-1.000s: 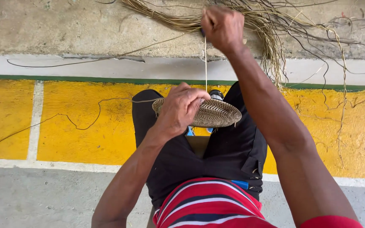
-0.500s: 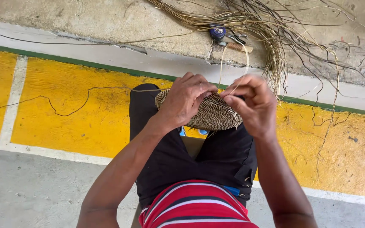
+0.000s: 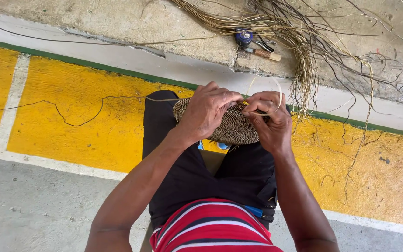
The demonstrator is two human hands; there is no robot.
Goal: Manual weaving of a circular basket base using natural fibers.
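Observation:
A round woven basket base [image 3: 232, 128] of tan fibre rests on my knees, over black trousers. My left hand [image 3: 207, 111] grips its near-left rim, fingers curled over the top edge. My right hand [image 3: 269, 119] pinches a thin pale strand [image 3: 276, 91] at the right rim, and the strand loops up above my knuckles. Both hands meet at the upper edge of the weave and hide part of it.
A bundle of loose dry fibres [image 3: 299, 42] lies on the concrete ledge ahead. A small blue tool [image 3: 244, 37] and a wooden-handled tool [image 3: 267, 54] sit beside it. The floor below is painted yellow [image 3: 85, 116] with a green stripe. One long strand [image 3: 71, 116] trails left.
My right hand came down from a high pull of the strand to the basket rim. The strand is now a short loop. My left hand stayed on the basket.

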